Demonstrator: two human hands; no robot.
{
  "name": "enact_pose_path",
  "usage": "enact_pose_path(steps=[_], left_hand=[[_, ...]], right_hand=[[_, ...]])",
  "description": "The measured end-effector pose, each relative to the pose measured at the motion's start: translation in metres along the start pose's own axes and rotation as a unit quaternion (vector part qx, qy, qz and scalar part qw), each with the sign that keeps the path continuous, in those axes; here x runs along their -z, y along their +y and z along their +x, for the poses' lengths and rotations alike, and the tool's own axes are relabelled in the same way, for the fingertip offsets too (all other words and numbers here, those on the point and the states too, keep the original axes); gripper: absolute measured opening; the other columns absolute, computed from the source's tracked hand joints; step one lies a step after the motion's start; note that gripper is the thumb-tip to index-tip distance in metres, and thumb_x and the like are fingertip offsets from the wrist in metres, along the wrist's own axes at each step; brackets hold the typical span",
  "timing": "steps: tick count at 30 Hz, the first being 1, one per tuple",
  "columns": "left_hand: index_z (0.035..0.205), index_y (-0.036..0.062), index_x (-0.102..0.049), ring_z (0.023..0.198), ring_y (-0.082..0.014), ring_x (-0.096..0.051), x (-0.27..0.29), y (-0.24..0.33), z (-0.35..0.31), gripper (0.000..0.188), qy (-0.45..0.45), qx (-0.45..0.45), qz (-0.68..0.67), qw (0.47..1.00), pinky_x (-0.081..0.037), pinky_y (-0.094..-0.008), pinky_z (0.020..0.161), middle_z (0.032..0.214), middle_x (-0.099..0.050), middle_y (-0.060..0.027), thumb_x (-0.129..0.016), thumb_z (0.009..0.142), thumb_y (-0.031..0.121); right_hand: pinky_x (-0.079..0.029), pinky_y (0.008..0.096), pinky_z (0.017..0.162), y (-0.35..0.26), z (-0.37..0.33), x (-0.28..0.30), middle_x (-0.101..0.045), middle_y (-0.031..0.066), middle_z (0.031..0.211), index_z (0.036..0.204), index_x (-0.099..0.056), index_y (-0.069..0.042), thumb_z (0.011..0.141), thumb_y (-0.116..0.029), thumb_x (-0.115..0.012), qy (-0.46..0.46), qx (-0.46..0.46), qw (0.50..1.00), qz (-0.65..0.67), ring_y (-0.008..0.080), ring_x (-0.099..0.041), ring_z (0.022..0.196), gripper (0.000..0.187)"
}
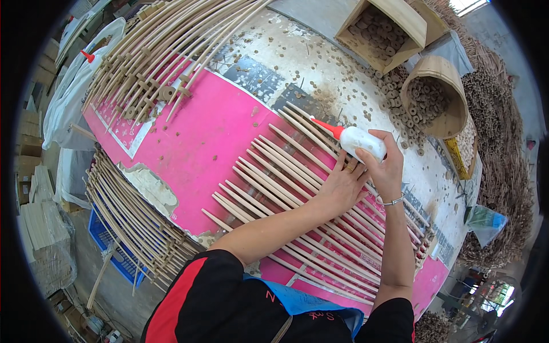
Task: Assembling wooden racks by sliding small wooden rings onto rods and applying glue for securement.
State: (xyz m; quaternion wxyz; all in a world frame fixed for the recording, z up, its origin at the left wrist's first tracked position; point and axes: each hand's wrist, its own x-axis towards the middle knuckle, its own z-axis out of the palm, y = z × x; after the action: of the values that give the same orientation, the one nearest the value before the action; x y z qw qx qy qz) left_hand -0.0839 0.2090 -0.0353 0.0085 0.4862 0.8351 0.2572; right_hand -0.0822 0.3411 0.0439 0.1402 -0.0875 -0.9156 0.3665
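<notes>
My right hand [388, 166] is closed round a white squeeze bottle [363, 143] with a red pointed nozzle [327, 127]. The bottle is tilted on its side, its nozzle pointing left over the far ends of the sticks. Just below it, my left hand [341, 187] lies with fingers stretched over the row of pale wooden sticks [286, 177]. These thin tapered sticks lie side by side, slanting from upper left to lower right across a pink sheet [214, 134]. My fingers and forearms cover part of the row.
Assembled sticks with round wooden pieces [143, 86] are stacked at the far left, others [143, 223] at the near left. Wooden discs lie scattered beyond the row. A wooden box [380, 34] and a wooden tub [437, 94] hold more. A blue crate [117, 257] stands below the table.
</notes>
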Motion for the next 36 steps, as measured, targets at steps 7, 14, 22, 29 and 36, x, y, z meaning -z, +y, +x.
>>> enact_pose_path(steps=[7, 14, 22, 29, 36], left_hand=[[0.145, 0.0058, -0.053, 0.149, -0.0372, -0.034, -0.004, 0.000, -0.001, 0.062, -0.003, 0.002, 0.006, 1.000, -0.013, -0.0615, 0.126, 0.148, -0.053, -0.0151, -0.057, 0.100, 0.047], [0.148, 0.0061, -0.050, 0.152, -0.0373, -0.032, -0.002, 0.001, 0.001, 0.064, -0.049, 0.005, -0.001, 0.999, -0.013, -0.0598, 0.126, 0.154, -0.049, -0.0168, -0.054, 0.101, 0.050], [0.143, 0.0057, -0.053, 0.147, -0.0351, -0.038, -0.008, 0.000, -0.001, 0.060, -0.036, 0.017, -0.025, 0.999, -0.016, -0.0593, 0.125, 0.148, -0.055, -0.0164, -0.057, 0.100, 0.047], [0.136, 0.0050, -0.062, 0.140, -0.0331, -0.049, -0.010, -0.002, -0.003, 0.053, 0.049, 0.009, -0.041, 0.998, -0.024, -0.0561, 0.121, 0.141, -0.061, -0.0160, -0.060, 0.098, 0.042], [0.137, 0.0058, -0.062, 0.140, -0.0326, -0.048, -0.009, 0.000, 0.000, 0.052, -0.012, 0.020, -0.057, 0.998, -0.024, -0.0553, 0.121, 0.140, -0.061, -0.0154, -0.062, 0.097, 0.039]], right_hand=[[-0.053, 0.0324, 0.087, -0.012, -0.005, 0.005, -0.072, 0.0112, 0.106, 0.119, -0.063, -0.003, 0.083, -0.016, -0.083, -0.005, -0.028, 0.999, 0.041, 0.0195, -0.068, 0.097, 0.043], [-0.052, 0.0299, 0.087, -0.015, -0.003, -0.002, -0.072, 0.0076, 0.104, 0.120, -0.062, -0.002, 0.086, -0.017, -0.083, -0.029, -0.030, 0.998, 0.044, 0.0143, -0.066, 0.097, 0.042], [-0.052, 0.0294, 0.086, -0.013, -0.011, 0.002, -0.072, 0.0073, 0.104, 0.120, -0.062, -0.002, 0.086, -0.017, -0.082, -0.030, -0.034, 0.998, 0.045, 0.0138, -0.066, 0.096, 0.042], [-0.052, 0.0296, 0.086, -0.023, -0.011, -0.004, -0.072, 0.0073, 0.104, 0.120, -0.062, -0.003, 0.086, -0.016, -0.082, -0.037, -0.041, 0.996, 0.071, 0.0138, -0.066, 0.096, 0.041], [-0.052, 0.0295, 0.088, -0.022, -0.013, -0.002, -0.072, 0.0073, 0.105, 0.119, -0.062, -0.003, 0.087, -0.015, -0.081, -0.041, -0.058, 0.995, 0.065, 0.0138, -0.066, 0.097, 0.040]])
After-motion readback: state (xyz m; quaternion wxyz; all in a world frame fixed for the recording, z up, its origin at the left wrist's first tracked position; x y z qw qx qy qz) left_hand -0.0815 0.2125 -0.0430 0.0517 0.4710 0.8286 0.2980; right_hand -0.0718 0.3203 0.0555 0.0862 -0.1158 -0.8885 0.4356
